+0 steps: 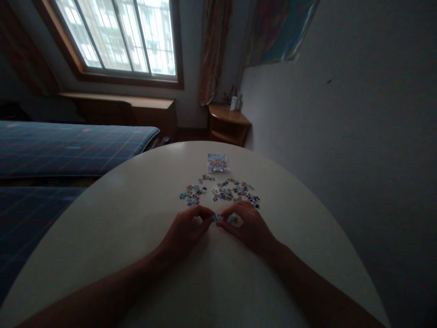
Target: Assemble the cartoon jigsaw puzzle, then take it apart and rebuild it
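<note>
On the round white table [136, 214], my left hand [186, 230] and my right hand [247, 225] meet fingertip to fingertip. Both are pinched on small blue jigsaw pieces [217, 217]; one piece sits between the two hands, and another piece [232, 219] shows under my right fingers. Just beyond the hands lies a scatter of several loose puzzle pieces [221, 191]. Farther back a small printed picture card [217, 162] lies flat on the table.
A bed with a blue checked cover [68, 143] stands left of the table. A wooden corner shelf [227, 123] and a window [119, 36] are behind it. A grey wall [341, 136] runs close along the table's right side.
</note>
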{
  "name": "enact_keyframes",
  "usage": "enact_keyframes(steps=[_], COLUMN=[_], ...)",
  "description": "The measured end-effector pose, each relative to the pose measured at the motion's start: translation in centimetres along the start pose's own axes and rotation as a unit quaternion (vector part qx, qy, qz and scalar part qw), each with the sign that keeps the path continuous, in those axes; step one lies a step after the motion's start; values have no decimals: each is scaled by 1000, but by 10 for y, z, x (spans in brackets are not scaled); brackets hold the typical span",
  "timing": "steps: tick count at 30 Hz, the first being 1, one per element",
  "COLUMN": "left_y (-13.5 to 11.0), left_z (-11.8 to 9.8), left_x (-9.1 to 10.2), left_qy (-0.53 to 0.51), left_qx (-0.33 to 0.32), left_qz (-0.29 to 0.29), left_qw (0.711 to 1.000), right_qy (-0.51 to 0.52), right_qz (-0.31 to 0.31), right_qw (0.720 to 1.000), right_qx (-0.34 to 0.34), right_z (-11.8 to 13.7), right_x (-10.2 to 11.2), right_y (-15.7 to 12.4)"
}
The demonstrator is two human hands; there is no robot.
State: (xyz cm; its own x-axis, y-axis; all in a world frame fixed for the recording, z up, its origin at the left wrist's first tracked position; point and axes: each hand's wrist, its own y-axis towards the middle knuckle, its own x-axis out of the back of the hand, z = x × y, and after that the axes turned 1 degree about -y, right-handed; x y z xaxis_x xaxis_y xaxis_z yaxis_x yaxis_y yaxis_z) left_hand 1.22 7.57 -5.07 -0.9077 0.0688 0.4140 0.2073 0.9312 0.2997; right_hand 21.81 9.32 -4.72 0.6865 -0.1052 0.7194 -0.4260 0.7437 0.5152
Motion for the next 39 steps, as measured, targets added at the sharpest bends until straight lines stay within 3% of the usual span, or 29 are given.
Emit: enact_keyframes(steps=[14, 18, 23, 28, 39], left_y=[-1, -1, 0, -2, -3], left_z=[5, 3, 6, 9, 9], left_x=[-3, 6, 28, 30, 29], left_qy=[-11, 91, 260, 299, 307], left_qx=[21, -24, -139, -136, -141], left_qz=[17, 31, 85, 144, 158], left_qw=[1000, 995, 952, 934, 928], right_qy=[40, 31, -7, -34, -41], right_qz=[30, 30, 49, 68, 82], right_qw=[998, 999, 999, 997, 996], right_qx=[30, 20, 7, -5, 4], right_z=[0, 0, -2, -4, -6], right_x=[-1, -1, -5, -11, -12], right_y=[-3, -2, -1, -3, -3])
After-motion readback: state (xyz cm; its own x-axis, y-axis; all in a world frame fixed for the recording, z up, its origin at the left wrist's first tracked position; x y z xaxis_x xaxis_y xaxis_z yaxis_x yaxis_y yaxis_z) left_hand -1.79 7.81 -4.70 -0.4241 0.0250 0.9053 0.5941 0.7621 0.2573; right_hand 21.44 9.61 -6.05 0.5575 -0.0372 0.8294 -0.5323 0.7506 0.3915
